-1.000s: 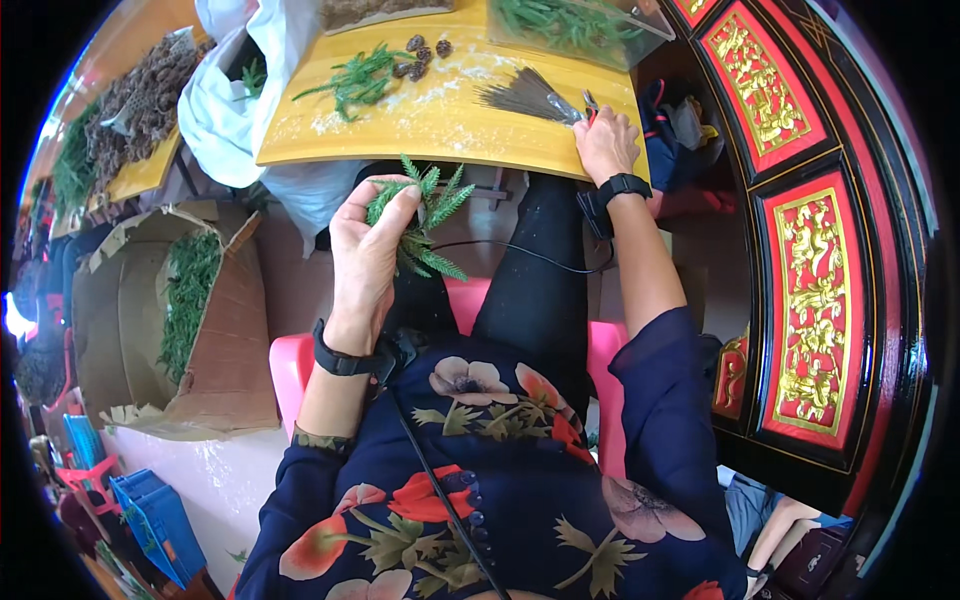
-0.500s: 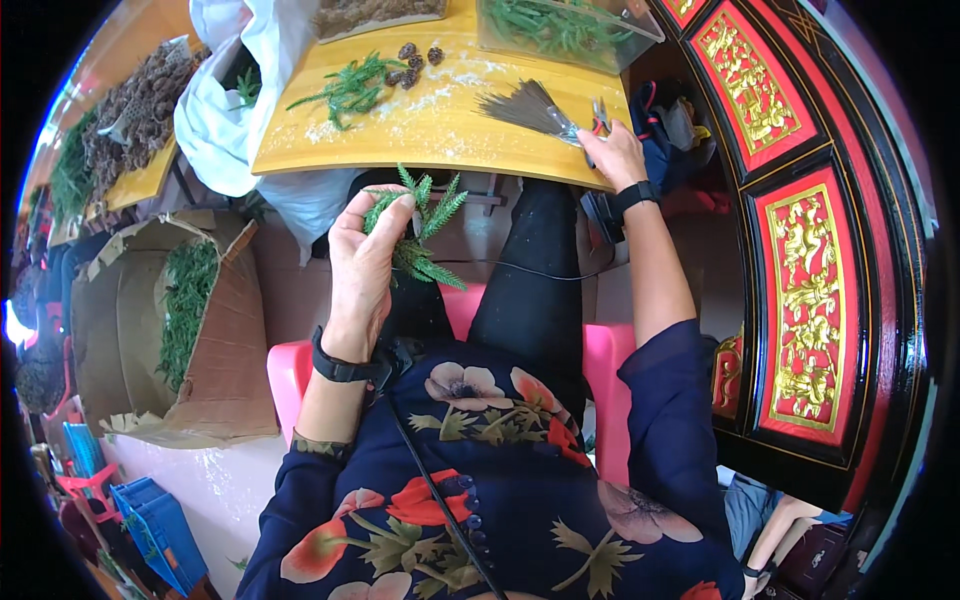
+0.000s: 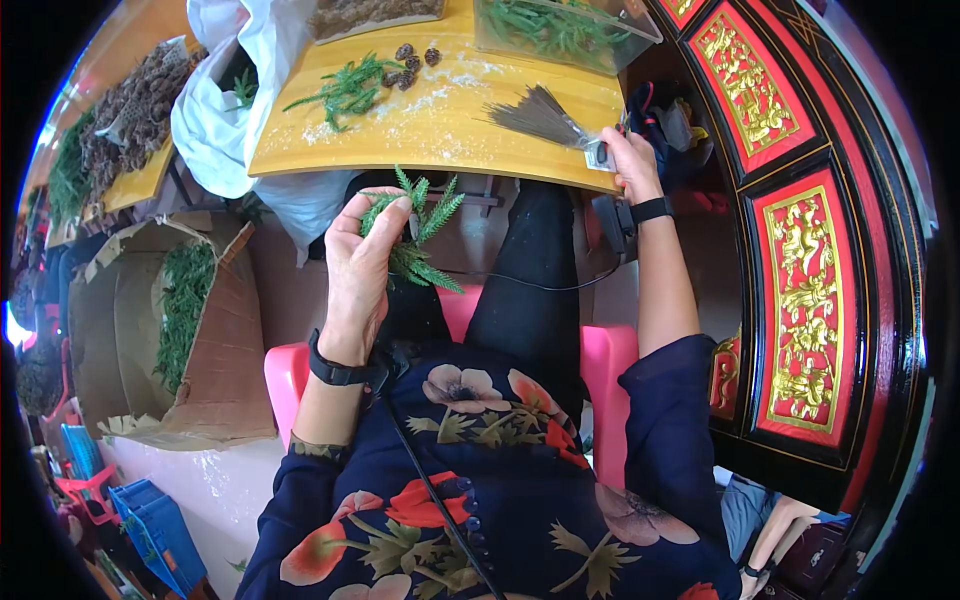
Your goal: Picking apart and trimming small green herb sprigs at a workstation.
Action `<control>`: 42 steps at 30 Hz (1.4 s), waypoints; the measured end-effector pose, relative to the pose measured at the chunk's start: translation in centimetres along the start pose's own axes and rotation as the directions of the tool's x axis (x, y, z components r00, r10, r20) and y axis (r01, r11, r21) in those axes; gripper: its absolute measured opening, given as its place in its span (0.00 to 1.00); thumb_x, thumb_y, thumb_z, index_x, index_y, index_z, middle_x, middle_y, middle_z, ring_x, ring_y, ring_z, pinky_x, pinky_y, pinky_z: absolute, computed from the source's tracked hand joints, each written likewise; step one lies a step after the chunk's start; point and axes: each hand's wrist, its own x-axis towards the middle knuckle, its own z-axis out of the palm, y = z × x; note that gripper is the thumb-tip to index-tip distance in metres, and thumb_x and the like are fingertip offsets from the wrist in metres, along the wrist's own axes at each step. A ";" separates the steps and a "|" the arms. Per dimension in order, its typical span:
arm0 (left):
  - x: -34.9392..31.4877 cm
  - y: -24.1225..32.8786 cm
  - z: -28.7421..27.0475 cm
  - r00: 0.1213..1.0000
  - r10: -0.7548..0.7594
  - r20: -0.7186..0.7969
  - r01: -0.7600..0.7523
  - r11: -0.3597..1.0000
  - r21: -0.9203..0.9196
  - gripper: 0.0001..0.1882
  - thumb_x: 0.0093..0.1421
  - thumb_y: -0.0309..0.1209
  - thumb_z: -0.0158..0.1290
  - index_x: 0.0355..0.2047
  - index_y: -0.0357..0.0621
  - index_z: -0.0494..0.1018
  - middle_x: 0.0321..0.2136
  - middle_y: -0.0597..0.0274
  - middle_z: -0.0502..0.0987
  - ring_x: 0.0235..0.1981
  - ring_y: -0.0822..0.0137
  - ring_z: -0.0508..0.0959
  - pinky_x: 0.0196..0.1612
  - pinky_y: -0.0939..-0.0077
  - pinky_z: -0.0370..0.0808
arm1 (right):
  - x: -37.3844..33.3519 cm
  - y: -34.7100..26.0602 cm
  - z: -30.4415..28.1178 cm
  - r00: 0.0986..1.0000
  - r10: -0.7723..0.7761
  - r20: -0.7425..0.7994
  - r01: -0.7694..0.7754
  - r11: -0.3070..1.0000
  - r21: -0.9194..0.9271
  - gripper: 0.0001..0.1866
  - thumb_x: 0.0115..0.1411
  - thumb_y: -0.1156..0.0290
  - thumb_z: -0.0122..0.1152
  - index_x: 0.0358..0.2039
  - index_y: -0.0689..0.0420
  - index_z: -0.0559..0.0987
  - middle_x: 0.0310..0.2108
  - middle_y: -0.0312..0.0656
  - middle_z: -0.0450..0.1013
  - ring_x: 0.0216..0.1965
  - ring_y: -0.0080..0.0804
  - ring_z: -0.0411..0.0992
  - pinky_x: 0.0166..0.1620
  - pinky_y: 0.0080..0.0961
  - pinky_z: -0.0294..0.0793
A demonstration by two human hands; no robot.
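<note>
My left hand (image 3: 362,245) is closed in a pinch on a cluster of green artificial pine sprigs (image 3: 432,215), held over my lap just off the table's front edge. At the table's right front corner, my right hand (image 3: 634,163) is closed around a pair of pliers (image 3: 622,124), mostly hidden by the fingers. Beside its fingertips lies a fanned bundle of thin dark wires (image 3: 545,116) with a whitish label at the gathered end. More loose green sprigs (image 3: 350,92) and several small brown pine cones (image 3: 408,66) rest on the table.
White flecks dust the wooden table (image 3: 440,140). A clear bin (image 3: 570,35) of greenery stands at its back, beside a tray (image 3: 375,18) of brown material. On the left are a white bag (image 3: 215,125) and a cardboard box (image 3: 225,350). A carved red-and-gold panel (image 3: 808,300) borders the right.
My right hand has moved slightly right and taken hold of the pliers, which lay by its fingers on the table. My left hand keeps its pinch on the sprigs.
</note>
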 end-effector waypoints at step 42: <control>-0.5 0.2 0.1 0.997 -0.073 0.004 0.073 0.997 -0.020 0.06 0.58 0.26 0.54 0.36 0.38 0.74 0.27 0.71 0.74 0.27 0.83 0.69 0.32 0.89 0.65 | 1.9 -6.1 5.4 0.967 -0.098 0.237 0.211 0.827 -0.521 0.25 0.47 0.49 0.62 0.26 0.63 0.76 0.23 0.43 0.72 0.24 0.32 0.69 0.30 0.29 0.70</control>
